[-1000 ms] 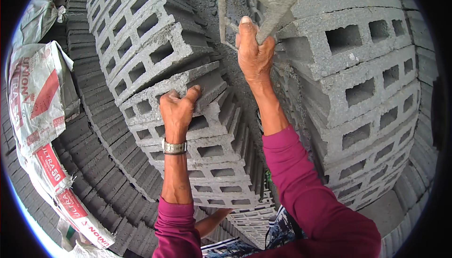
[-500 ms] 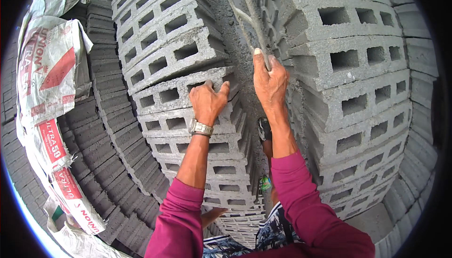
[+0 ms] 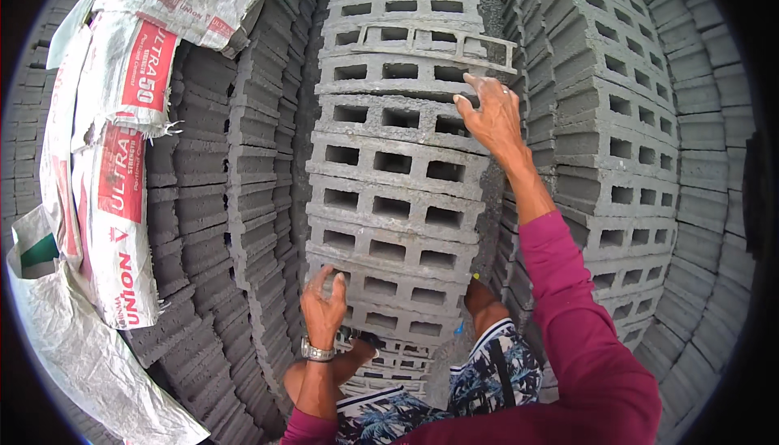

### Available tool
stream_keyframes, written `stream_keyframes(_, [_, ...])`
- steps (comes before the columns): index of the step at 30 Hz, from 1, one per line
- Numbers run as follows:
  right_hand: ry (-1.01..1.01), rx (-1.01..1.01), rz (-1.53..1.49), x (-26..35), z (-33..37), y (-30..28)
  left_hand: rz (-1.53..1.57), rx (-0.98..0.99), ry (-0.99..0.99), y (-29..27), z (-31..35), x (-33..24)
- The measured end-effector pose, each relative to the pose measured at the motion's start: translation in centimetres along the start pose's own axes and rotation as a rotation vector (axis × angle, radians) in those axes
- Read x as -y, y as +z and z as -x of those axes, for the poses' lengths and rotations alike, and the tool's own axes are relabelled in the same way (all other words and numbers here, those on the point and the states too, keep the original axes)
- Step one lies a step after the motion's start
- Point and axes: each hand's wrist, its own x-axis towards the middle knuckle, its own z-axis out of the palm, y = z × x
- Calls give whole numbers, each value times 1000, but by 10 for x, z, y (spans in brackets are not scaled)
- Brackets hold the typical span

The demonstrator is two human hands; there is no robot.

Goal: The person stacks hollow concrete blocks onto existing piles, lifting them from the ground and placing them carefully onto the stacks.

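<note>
Below me runs a long row of grey hollow concrete blocks (image 3: 393, 162), their rectangular holes facing up. My right hand (image 3: 492, 114) is at the row's right edge with thumb and fingers apart, holding nothing. Its fingertips are close to a block with a gap along its far side. Just beyond them, a thin grey ladder-shaped frame (image 3: 462, 59) lies flat across the blocks. My left hand (image 3: 323, 305) is lower down, by the left edge of the row. Its thumb and forefinger are spread and nothing shows in it; some of its fingers are hidden.
More concrete blocks (image 3: 618, 149) are packed in rows to the right, with a narrow gap between. On the left, several torn white and red cement sacks (image 3: 130, 177) lie over stacked blocks (image 3: 195, 210). My legs straddle the near end of the middle row.
My right hand has let go of the ladder-shaped frame, which now lies on the blocks. My left hand has come off a block and moved nearer. The view has shifted over the middle row.
</note>
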Motion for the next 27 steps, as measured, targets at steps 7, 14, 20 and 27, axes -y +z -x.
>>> stream_keyframes(7, [725, 745, -264, 156, 278, -131, 360, -84, -312, -38, -4, 102])
stream_keyframes(14, [529, 717, 34, 243, 397, -62, 162, 105, -495, -52, 16, 163])
stream_keyframes(20, [701, 772, 95, 248, 427, 7, -118, 585, -409, -5, -20, 207])
stream_keyframes(27, [899, 675, -76, 271, 412, 22, -152, 296, -277, -6, -19, 254])
